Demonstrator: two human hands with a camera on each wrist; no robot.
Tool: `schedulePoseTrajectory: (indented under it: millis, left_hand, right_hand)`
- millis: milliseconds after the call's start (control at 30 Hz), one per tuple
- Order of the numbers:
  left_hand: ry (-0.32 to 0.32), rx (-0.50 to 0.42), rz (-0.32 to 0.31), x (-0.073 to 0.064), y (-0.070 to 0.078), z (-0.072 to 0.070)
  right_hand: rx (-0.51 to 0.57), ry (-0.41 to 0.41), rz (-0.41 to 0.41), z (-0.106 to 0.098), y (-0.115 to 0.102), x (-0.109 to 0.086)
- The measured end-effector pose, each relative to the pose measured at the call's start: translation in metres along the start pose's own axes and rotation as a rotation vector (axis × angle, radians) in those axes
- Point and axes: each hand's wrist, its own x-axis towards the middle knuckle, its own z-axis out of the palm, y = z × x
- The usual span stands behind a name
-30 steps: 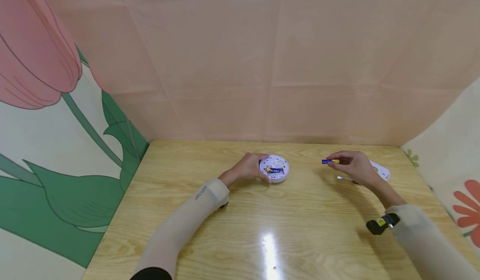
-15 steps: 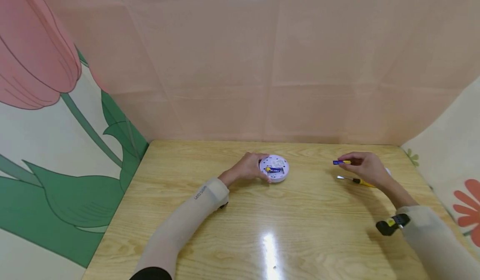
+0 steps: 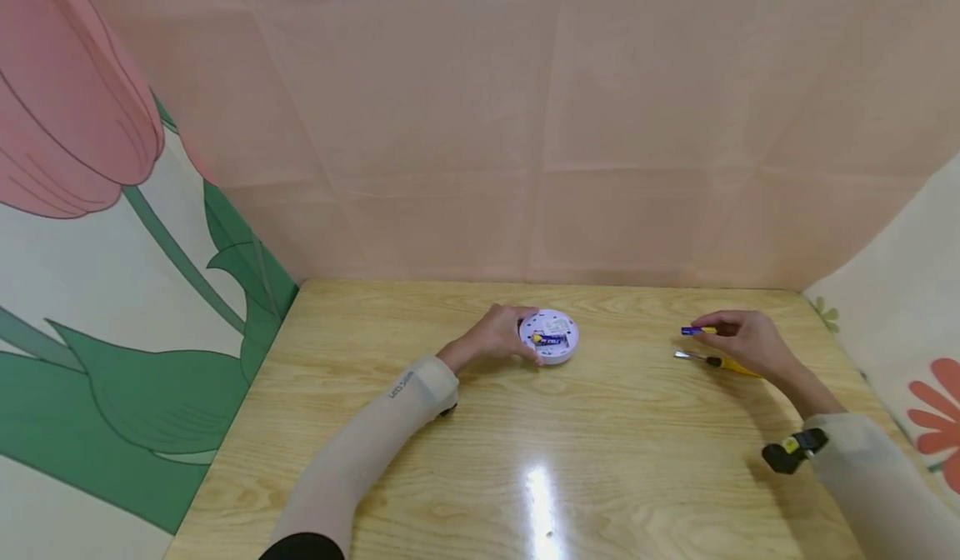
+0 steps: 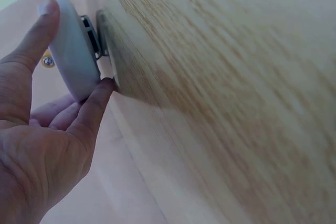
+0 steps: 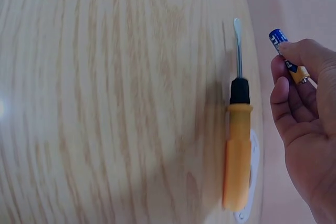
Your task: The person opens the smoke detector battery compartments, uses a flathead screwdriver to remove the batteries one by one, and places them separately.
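Note:
My left hand (image 3: 495, 333) grips the left rim of a round white device (image 3: 558, 353), thumb and fingers on opposite sides. A blue-and-yellow battery (image 3: 551, 340) lies in the recess on its upturned face; in the left wrist view the device's side (image 4: 76, 51) shows, with a grey bracket (image 4: 90, 36) beneath. Over the right of the table my right hand (image 3: 746, 342) pinches another blue-and-yellow battery (image 5: 289, 56) between thumb and fingers. Below that hand lies a yellow-handled screwdriver (image 5: 239, 150), its metal tip pointing left in the head view.
A white plate-like piece (image 5: 253, 169) lies beside the screwdriver handle, partly hidden. The wooden table (image 3: 480, 435) meets a pink cloth backdrop (image 3: 450, 210) at its far edge. Printed flower panels (image 3: 150, 410) stand at both sides.
My right hand has moved right with the battery, uncovering more of the screwdriver and now hiding the white piece in the head view. The left hand and the device have stayed put.

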Motion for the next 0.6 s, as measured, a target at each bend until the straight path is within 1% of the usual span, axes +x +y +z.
schedulePoseTrajectory:
  millis: [167,400,600]
  left_hand:
    - [-0.003,0.027,-0.002,0.001,0.0,0.0]
    - [-0.009,0.014,0.011,-0.001,0.002,-0.002]
    - [-0.01,0.011,0.014,-0.001,0.002,-0.003]
  right_hand:
    - [-0.015,-0.001,0.012,-0.001,0.008,0.0]
    - [-0.132,-0.008,0.001,-0.002,0.022,0.0]
    - [-0.157,-0.016,-0.004,0.0,0.028,0.001]
